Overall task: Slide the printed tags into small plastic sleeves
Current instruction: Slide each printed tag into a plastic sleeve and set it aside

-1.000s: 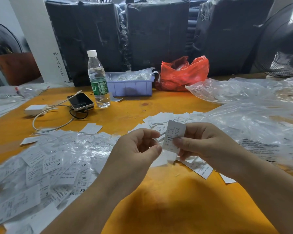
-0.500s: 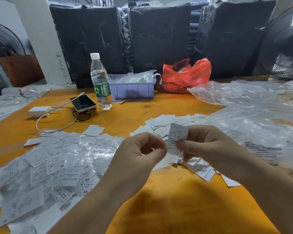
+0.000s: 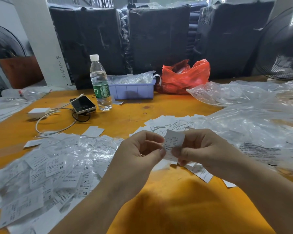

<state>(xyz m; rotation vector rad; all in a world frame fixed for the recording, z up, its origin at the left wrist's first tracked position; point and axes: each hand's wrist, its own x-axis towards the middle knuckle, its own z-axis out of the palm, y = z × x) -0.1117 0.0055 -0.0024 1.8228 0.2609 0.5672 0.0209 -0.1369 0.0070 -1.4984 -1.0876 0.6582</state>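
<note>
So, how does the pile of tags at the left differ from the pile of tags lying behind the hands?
The left pile is shiny: its tags lie in clear plastic sleeves, while the pile behind the hands looks like bare matte paper. The left pile is much larger and spreads toward the near table edge; the other is small and sits mid-table. Size letters such as XS and M are readable on the left pile; the other shows mostly blank faces. Both hold small white printed tags on the yellow table.

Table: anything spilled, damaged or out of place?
No spill or damage shows. The water bottle stands upright and capped beside the phone. Tags and sleeves lie in loose heaps on the table, which fits the job. Both the left hand and the right hand pinch one tag.
</note>
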